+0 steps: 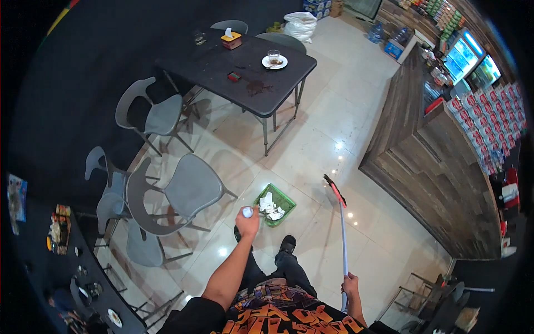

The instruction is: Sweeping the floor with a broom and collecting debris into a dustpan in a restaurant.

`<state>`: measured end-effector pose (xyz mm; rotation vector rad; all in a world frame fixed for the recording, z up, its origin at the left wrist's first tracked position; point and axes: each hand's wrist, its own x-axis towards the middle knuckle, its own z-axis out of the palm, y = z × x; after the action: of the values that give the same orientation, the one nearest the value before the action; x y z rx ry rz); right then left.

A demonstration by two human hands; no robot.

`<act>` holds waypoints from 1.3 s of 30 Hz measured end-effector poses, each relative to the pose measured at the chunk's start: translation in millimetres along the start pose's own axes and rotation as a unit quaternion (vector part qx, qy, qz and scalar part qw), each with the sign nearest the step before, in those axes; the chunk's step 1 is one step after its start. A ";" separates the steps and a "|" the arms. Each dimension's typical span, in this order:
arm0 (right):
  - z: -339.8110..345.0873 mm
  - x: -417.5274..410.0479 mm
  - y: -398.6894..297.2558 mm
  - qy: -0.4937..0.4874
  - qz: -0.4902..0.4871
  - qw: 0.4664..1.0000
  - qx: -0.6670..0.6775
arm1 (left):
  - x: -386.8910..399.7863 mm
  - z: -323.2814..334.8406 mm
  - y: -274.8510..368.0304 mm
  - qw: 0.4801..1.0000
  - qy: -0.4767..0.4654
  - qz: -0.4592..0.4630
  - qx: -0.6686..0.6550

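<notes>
My left hand (248, 221) is closed around the top of an upright handle, seen end-on, above the green plastic dustpan (288, 202). Crumpled white paper (271, 208) lies in the dustpan, which rests on the tiled floor near my feet. On the right, my right hand (350, 284) grips the pale blue handle of a broom (343, 238). Its red head with dark bristles (335, 191) points away from me, to the right of the dustpan. How the left handle joins the dustpan is hidden.
A dark table (250, 67) ahead bears a saucer with a glass (274, 61), a tissue box (231, 41) and a brown stain. Grey chairs (194, 183) stand at the left. A wood-clad counter (434, 167) rises at the right. Another dark table (100, 288) is at lower left.
</notes>
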<state>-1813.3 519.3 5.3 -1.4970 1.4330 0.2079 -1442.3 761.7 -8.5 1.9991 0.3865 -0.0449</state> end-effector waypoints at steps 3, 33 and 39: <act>15.4 -17.6 9.3 0.044 0.028 0.997 0.048 | 10.7 16.0 6.6 0.997 -0.060 0.039 -0.025; 140.2 -59.8 -9.1 -0.086 0.011 0.924 0.373 | 57.9 -53.7 0.6 0.905 -0.363 0.213 0.055; 142.4 -56.1 20.8 -0.123 0.223 0.915 0.312 | 131.9 -263.7 -63.0 0.950 0.017 0.184 0.250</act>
<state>-1775.9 664.0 -33.6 -0.5920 1.4355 0.1829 -1372.1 1052.5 28.4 2.5478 0.0103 0.1397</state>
